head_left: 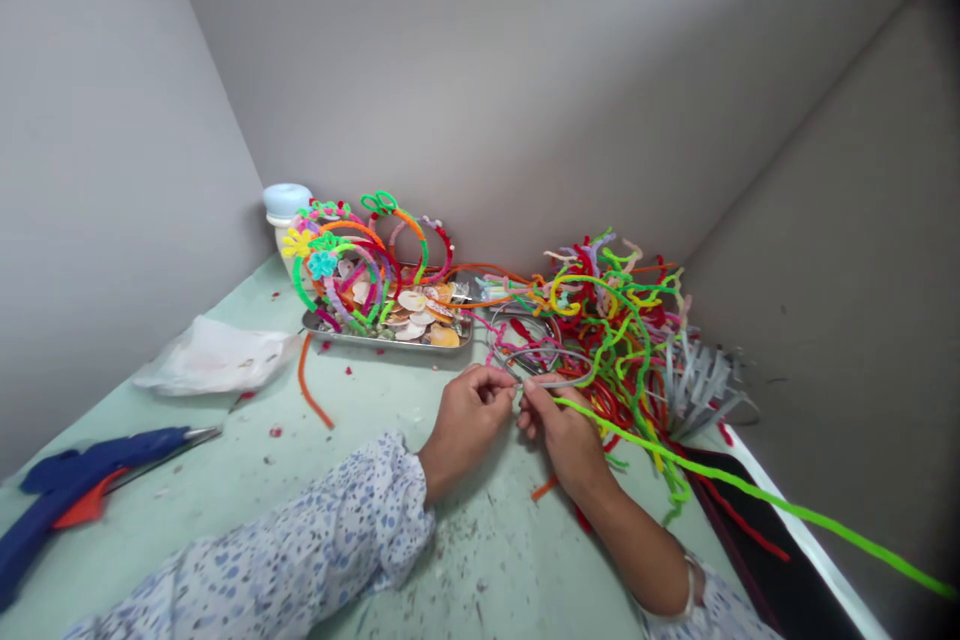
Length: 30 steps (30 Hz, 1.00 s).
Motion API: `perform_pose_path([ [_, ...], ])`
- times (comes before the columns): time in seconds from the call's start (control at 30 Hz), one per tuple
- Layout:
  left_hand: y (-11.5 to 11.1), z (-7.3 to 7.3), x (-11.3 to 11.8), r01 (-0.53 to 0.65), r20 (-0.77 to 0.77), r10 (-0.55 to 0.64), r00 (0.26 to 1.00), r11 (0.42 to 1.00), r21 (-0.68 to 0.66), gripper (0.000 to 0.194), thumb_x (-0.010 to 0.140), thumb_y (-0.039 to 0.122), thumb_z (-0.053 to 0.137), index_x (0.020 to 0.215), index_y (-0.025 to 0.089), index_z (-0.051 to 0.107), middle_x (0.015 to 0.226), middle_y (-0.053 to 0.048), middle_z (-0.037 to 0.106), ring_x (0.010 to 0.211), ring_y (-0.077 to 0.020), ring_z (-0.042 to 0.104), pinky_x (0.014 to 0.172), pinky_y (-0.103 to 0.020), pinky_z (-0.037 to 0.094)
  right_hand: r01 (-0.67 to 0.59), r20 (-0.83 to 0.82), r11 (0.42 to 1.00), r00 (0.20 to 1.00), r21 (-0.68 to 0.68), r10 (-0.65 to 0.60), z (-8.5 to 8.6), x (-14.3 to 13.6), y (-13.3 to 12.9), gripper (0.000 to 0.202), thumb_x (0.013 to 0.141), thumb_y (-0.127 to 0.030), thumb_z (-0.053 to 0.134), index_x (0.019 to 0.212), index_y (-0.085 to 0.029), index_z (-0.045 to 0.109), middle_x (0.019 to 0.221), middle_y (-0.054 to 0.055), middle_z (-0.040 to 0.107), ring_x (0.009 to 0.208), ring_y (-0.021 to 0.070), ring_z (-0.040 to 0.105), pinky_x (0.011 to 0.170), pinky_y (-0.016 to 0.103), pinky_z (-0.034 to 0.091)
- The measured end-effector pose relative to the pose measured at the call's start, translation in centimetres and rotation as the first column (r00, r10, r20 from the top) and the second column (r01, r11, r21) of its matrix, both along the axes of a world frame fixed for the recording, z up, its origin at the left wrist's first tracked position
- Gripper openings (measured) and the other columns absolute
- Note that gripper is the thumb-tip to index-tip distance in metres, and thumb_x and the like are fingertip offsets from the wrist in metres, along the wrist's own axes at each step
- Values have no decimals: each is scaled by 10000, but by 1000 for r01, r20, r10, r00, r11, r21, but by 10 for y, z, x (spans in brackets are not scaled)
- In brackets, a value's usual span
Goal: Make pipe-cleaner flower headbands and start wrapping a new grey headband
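Observation:
Near the middle of the table my left hand point(466, 425) and my right hand point(568, 440) meet at the fingertips. Both are closed in a pinch. A thin grey headband point(577, 378) curves out beyond the fingers, with its near part held in my right hand. From that same hand a long bright green pipe cleaner point(739, 488) stretches away to the lower right. What the left fingertips pinch is too small to make out, and the green strand's near end is hidden by the right fingers.
Behind the left hand, a metal tray point(390, 344) holds shell pieces and finished colourful headbands point(360, 255). Tangled pipe cleaners point(622, 320) and grey bands point(705, 380) pile up at right. Blue-handled pliers point(105, 465), a plastic bag point(217, 356) and a lidded container point(286, 202) stand left.

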State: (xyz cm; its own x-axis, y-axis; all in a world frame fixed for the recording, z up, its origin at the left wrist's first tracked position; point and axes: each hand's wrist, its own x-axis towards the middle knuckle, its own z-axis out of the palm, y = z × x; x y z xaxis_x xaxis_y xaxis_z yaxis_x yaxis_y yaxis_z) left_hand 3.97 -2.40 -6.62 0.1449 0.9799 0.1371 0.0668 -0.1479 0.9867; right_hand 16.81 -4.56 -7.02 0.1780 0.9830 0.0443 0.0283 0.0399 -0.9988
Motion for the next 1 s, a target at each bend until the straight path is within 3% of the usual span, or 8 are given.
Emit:
perform_pose_path([
  [1.0, -4, 6, 3, -43, -8, 43, 999, 999, -12, 145, 725, 197, 573, 799, 108, 661, 709, -22, 574, 582, -88, 473, 529, -208, 374, -35, -8, 999, 999, 14, 35, 0, 0, 0, 247, 815, -428, 565, 747, -191, 543, 557, -40, 573, 456, 93, 516, 445, 200, 417],
])
